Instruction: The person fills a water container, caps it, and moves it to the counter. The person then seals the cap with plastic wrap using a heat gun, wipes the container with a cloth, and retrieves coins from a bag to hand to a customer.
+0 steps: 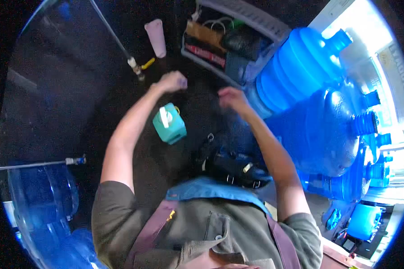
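Note:
My left hand (173, 82) is raised over the dark surface with its fingers curled closed. A small purplish patch shows at the fingertips, too unclear to name. Across from it, my right hand (232, 98) is bent inward; motion smears its fingers, so its grip is hard to read. Below my left hand stands a teal, box-shaped container (170, 130) with a white strip across its top. A pipe valve with a yellow lever (148, 63) is just beyond my left hand. Farther off is a pale pink, cup-like container (156, 39).
Large blue water jugs (296, 67) are stacked close on my right. A grey crate (238, 15) holding boxes and bags is ahead. Black bags with buckles (238, 168) lie near my waist. Clear blue-tinted jugs (40, 197) and another pipe (36, 165) are on the left.

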The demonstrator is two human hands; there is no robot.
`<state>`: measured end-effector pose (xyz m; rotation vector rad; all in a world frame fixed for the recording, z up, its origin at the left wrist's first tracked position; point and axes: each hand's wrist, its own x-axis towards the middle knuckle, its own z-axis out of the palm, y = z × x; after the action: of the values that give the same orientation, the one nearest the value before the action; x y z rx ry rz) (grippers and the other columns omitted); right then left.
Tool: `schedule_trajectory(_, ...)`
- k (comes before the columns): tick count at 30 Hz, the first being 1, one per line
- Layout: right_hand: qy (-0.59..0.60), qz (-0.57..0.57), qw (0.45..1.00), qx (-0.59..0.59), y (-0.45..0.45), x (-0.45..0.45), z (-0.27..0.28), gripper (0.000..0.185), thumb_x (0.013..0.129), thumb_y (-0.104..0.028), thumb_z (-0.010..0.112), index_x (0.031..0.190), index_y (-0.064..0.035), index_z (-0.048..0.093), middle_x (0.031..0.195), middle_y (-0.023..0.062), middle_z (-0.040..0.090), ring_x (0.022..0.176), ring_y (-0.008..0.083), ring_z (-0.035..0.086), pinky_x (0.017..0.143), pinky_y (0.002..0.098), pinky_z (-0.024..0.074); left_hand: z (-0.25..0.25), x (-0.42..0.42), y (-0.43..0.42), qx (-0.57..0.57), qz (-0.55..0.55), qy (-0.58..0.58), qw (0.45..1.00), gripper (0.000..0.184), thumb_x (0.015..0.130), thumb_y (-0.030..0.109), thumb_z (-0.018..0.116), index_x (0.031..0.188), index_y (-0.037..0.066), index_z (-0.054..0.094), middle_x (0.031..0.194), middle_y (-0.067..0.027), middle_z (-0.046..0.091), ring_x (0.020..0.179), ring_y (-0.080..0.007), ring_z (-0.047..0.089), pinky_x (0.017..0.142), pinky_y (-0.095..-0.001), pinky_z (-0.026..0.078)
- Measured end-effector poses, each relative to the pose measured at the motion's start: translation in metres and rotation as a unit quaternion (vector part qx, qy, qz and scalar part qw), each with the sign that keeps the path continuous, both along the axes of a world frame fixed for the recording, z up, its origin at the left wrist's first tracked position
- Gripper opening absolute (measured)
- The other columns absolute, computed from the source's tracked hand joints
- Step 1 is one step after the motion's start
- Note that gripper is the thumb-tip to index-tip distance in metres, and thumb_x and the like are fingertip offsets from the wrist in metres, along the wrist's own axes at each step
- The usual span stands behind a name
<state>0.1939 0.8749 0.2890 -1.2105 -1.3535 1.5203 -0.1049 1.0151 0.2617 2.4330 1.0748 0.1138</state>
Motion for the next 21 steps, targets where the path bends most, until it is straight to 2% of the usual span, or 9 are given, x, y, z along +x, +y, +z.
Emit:
schedule_trajectory(3,0.099,-0.033,0.992,-0.069,0.004,-0.048,0.020,0.029,0.085,-0.017,0.066,0.110,-0.0043,0.062,0.099,0.0057,0.065,0.085,0.0125,0.061,0.075,0.0276,0.0490,0.072,0.011,-0.040,-0.109,-0.052,-0.119,0.986,0.015,0.080,0.016,0.068,0.087,0.003,0.070,0.074,-0.0055,0.067,0.068,-0.0115,0.060,0.066,-0.0303,0.049)
schedule_trajectory(6,0.082,0.061,0.994,0.031,-0.007,-0.076,0.062,0.025,0.084,-0.013,0.067,0.106,-0.0020,0.063,0.097,0.0042,0.066,0.086,0.0119,0.061,0.079,0.0276,0.0487,0.132,0.018,-0.082,-0.184,-0.039,-0.165,0.968,0.018,0.080,0.017,0.070,0.084,-0.001,0.068,0.069,-0.0020,0.062,0.066,-0.0076,0.054,0.064,-0.0272,0.046)
schedule_trajectory(9,0.028,0.102,0.988,0.116,0.012,-0.084,0.043,0.025,0.081,-0.012,0.071,0.104,-0.0038,0.065,0.096,0.0006,0.066,0.087,0.0116,0.061,0.079,0.0291,0.0484,0.157,0.004,-0.096,-0.082,-0.036,-0.141,0.986,0.016,0.080,0.016,0.070,0.082,0.000,0.068,0.069,-0.0017,0.063,0.065,-0.0082,0.054,0.063,-0.0258,0.045)
schedule_trajectory(10,0.038,0.079,0.991,0.101,0.007,-0.091,0.059,0.029,0.074,-0.007,0.075,0.102,-0.0076,0.066,0.088,0.0034,0.068,0.081,0.0147,0.064,0.078,0.0310,0.0486,0.162,-0.002,-0.101,-0.086,-0.018,-0.125,0.988,0.019,0.080,0.017,0.073,0.089,0.001,0.067,0.070,0.0004,0.059,0.065,-0.0077,0.051,0.062,-0.0240,0.043)
schedule_trajectory(12,-0.241,0.072,0.937,0.241,-0.004,-0.094,0.095,0.030,0.071,-0.007,0.075,0.100,-0.0097,0.067,0.081,0.0068,0.068,0.077,0.0197,0.066,0.075,0.0325,0.0494,0.164,-0.015,-0.111,-0.079,0.034,-0.179,0.980,0.026,0.079,0.019,0.074,0.096,0.002,0.066,0.070,0.0018,0.056,0.065,-0.0069,0.049,0.061,-0.0236,0.041)
schedule_trajectory(14,-0.422,0.073,0.818,0.385,-0.018,-0.096,0.127,0.026,0.067,-0.005,0.071,0.093,-0.0103,0.066,0.072,0.0124,0.066,0.074,0.0296,0.066,0.068,0.0385,0.0507,0.173,-0.025,-0.128,-0.058,0.090,-0.208,0.972,0.042,0.077,0.023,0.078,0.111,0.004,0.062,0.071,0.0050,0.048,0.067,-0.0048,0.044,0.062,-0.0219,0.038)
schedule_trajectory(17,-0.500,0.186,0.728,0.431,-0.038,-0.100,0.155,0.020,0.068,-0.004,0.068,0.087,-0.0098,0.065,0.072,0.0101,0.067,0.072,0.0319,0.066,0.065,0.0436,0.0493,0.190,-0.042,-0.164,-0.069,0.126,-0.298,0.944,0.046,0.076,0.022,0.079,0.115,0.004,0.062,0.073,0.0061,0.048,0.068,-0.0041,0.045,0.063,-0.0208,0.038)
schedule_trajectory(18,-0.481,0.211,0.739,0.421,-0.046,-0.104,0.162,0.019,0.068,-0.002,0.067,0.085,-0.0092,0.064,0.071,0.0119,0.066,0.071,0.0331,0.065,0.065,0.0448,0.0490,0.182,-0.053,-0.171,-0.061,0.121,-0.352,0.926,0.046,0.075,0.024,0.080,0.114,0.006,0.063,0.070,0.0072,0.045,0.066,-0.0030,0.041,0.060,-0.0213,0.035)
schedule_trajectory(21,-0.420,0.302,0.757,0.400,-0.067,-0.117,0.173,0.015,0.072,-0.007,0.069,0.086,-0.0100,0.064,0.072,0.0144,0.065,0.073,0.0352,0.064,0.064,0.0440,0.0492,0.162,-0.078,-0.214,-0.090,0.181,-0.418,0.886,0.073,0.056,0.016,0.090,0.122,0.009,0.060,0.080,0.0058,0.046,0.071,-0.0037,0.040,0.063,-0.0208,0.035)
